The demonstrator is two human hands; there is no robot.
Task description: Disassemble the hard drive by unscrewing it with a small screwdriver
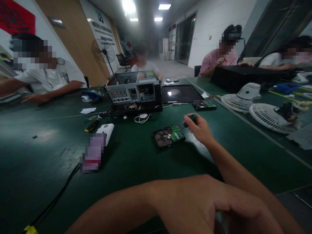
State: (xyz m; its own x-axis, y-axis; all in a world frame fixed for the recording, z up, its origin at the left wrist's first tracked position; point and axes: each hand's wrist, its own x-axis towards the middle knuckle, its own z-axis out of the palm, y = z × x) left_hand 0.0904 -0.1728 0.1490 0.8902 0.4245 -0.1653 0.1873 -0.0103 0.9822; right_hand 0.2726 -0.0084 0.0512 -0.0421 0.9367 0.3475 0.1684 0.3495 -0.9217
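My right hand [198, 126] is closed round the dark green handle of a small screwdriver [192, 118]. Its thin shaft points down at the right edge of a hard drive [168, 136], whose green circuit board faces up; whether the tip touches cannot be made out. The drive lies on the green tabletop [136, 162]. Close to the camera, my left hand [195, 201] reaches across the bottom of the view with bent, closed fingers. What they hold, if anything, is mostly hidden.
An opened computer case [133, 92] stands beyond the drive, beside a black panel [180, 93] and a second hard drive [204, 104]. At left lie a phone [94, 151], a white device [109, 130] and a yellow-black screwdriver [92, 125]. White fan parts [270, 118] are at right. Several people sit around.
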